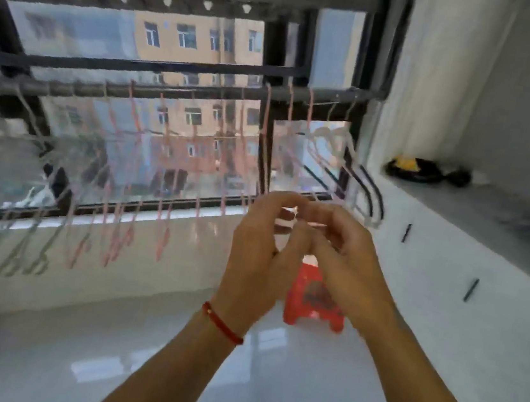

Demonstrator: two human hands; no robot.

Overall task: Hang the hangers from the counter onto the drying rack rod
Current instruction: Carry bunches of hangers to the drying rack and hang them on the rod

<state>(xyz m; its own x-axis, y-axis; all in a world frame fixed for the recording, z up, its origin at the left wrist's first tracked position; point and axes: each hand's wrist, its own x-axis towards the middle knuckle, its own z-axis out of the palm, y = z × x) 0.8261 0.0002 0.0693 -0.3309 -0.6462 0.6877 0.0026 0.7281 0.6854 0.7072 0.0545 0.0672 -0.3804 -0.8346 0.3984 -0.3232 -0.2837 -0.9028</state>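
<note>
Both hands are raised together in the middle of the blurred view, below the right part of the rod (177, 91). The left hand (260, 243), with a red cord bracelet (221, 324) on its wrist, and the right hand (339, 250) have their fingers curled toward each other, fingertips nearly meeting around something small and pale; whether either is really grasping it I cannot tell. A long row of hangers hangs on the rod across the window (131, 137): grey ones (19, 237) at the left, pink ones (115, 236) in the middle, white and black ones (353, 175) at the right end, just beyond the fingertips. The table (475, 327) runs along the right, with two short dark sticks (470, 289) lying on it and a dark and yellow object (417, 169) at its far end. A red stool (315, 300) stands on the shiny floor (140, 336) beneath the hands
</note>
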